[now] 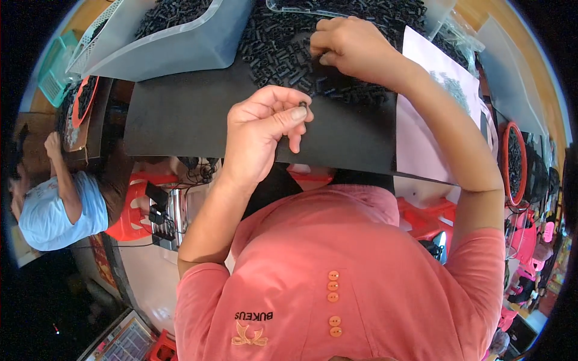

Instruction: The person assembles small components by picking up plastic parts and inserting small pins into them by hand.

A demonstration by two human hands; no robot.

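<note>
Between thumb and forefinger, my left hand (262, 125) pinches a small black plastic part (303, 104) above the near side of the dark table (180, 117). Its other fingers are loosely curled. Farther off and to the right, my right hand (355, 49) is bent down over a wide pile of small black plastic parts (278, 65). The fingers of that hand are curled together at the pile, and whatever lies between their tips is hidden. Some loose parts are scattered along the pile's near edge, close to both hands.
A grey translucent bin (198, 57) of black parts stands at the far left. On the right, a pale pink sheet (421, 129) bears a small heap of greenish-grey pieces (450, 90). A clear lid or tray (313, 8) lies on the pile. Another person in light blue (63, 207) sits left.
</note>
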